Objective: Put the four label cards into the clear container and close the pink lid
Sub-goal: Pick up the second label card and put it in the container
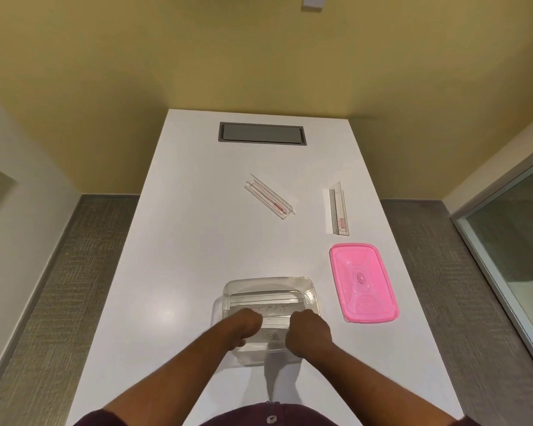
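White table [173,241], yellow walls [166,56]

A white table [179,241] stood against a yellow wall, with a grey cable hatch [262,134] set into its far end. The clear container [308,285] sat at the near edge, open. Two label cards lay inside it: one card [271,309] bore handwritten letters, another card [273,335] showed partly between the hands. The left hand [243,329] and the right hand [308,332] were both inside the container, fingers curled down onto the cards. The pink lid [363,282] lay flat just right of the container. Two further label cards remained on the table beyond: one angled card [270,196] near the centre, one card [339,212] beyond the lid.
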Tool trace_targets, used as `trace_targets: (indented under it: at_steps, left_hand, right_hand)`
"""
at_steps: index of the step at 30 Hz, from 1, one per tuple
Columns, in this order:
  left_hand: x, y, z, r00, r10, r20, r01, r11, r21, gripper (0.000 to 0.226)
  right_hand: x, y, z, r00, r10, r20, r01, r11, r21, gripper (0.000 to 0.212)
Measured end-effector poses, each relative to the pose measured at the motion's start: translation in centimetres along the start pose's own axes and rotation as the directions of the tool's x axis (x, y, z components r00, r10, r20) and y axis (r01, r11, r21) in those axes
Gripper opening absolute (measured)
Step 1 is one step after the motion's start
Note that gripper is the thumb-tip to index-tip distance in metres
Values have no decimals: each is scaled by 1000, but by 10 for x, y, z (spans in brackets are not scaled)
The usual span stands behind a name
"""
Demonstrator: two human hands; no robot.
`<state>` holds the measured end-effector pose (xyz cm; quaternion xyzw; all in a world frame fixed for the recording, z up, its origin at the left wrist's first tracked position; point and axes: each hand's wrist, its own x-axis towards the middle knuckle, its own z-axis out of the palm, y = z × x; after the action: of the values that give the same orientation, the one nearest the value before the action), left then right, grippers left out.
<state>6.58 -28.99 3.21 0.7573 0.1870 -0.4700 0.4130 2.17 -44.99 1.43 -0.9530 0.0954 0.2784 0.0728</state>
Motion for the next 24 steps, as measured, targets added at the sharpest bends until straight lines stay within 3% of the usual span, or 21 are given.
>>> trace_targets:
  at_steps: [3,5,7,11,16,24]
  left_hand:
    - [0,4,9,999,46,10,-46,928,370,38]
    - [-1,4,11,993,121,-14,-87,786,611,39]
    - [3,-2,12,981,184,-58,-85,682,726,37]
    - [3,-24,9,929,359,-91,-151,590,793,49]
    - [4,-48,-2,901,400,167,-335,398,854,85]
    - [10,-55,-5,875,455,165,-340,335,879,73]
  right_hand:
    - [-2,-2,5,998,-53,-16,50,990,-133,27]
    - [-2,-2,7,997,-77,-17,73,983,-166,27]
    - [-1,1,8,993,-113,-20,108,980,-165,28]
    - [4,12,9,966,-257,-31,252,960,-119,40]
    - [3,25,13,925,-377,38,379,923,-66,63]
    - [1,30,16,910,-412,33,414,905,-103,55]
